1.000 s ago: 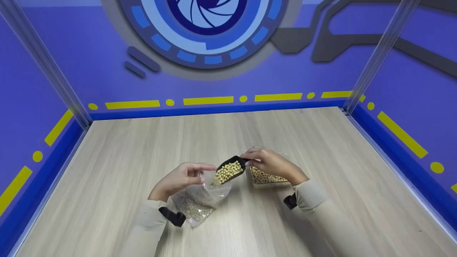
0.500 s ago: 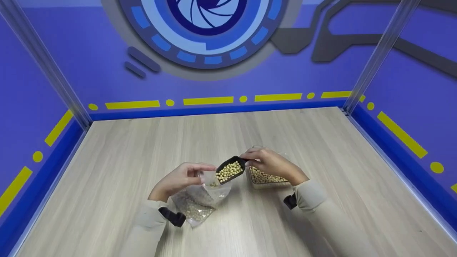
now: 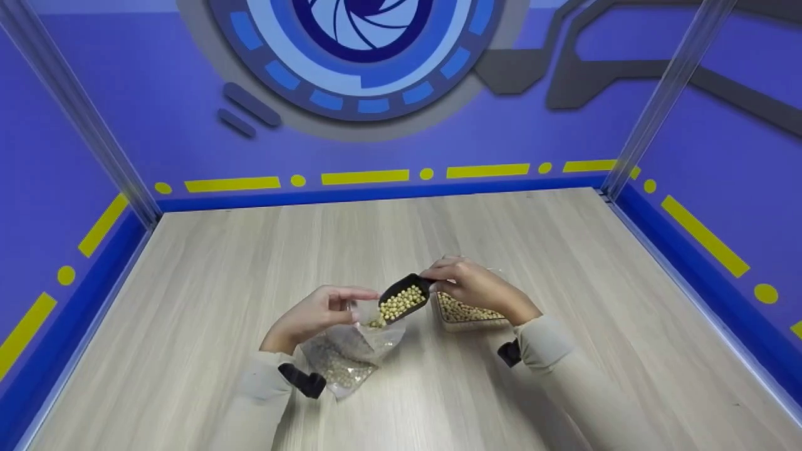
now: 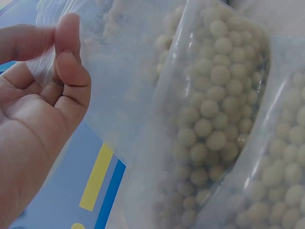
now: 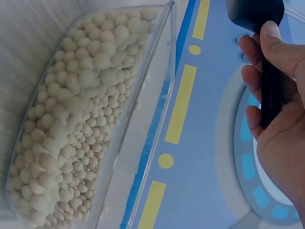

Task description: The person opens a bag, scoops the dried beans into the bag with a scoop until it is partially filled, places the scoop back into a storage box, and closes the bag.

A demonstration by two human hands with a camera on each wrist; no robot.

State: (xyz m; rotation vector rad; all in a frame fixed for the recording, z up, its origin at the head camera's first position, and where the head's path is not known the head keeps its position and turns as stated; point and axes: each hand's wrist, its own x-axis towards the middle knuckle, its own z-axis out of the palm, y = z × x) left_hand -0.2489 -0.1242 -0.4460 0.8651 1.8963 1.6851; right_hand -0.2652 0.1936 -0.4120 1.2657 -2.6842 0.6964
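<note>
My left hand (image 3: pixel 319 313) pinches the lip of a clear zip bag (image 3: pixel 341 363) by thumb and fingers, holding its mouth open. Round pale-yellow beans (image 4: pixel 214 109) fill the lower part of the bag. In my right hand (image 3: pixel 479 289) is a black scoop (image 3: pixel 407 281), gripped by its handle (image 5: pixel 270 95). The scoop is tilted down to the left over the bag's mouth, heaped with beans (image 3: pixel 401 304). Some beans are at its tip, at the bag's opening. Below and beside my right hand stands a clear container (image 3: pixel 476 326) of the same beans, partly hidden by the hand.
The wooden tabletop (image 3: pixel 401 238) carries the bag and the container. A blue-purple back wall (image 3: pixel 351 150) and side walls (image 3: pixel 702 188) enclose it. Black wrist mounts (image 3: pixel 302 380) sit on both sleeves.
Both hands stay nearly in place. Beans in the scoop have slid toward the tip, baring more of its upper black inside, and more beans show at the bag's mouth.
</note>
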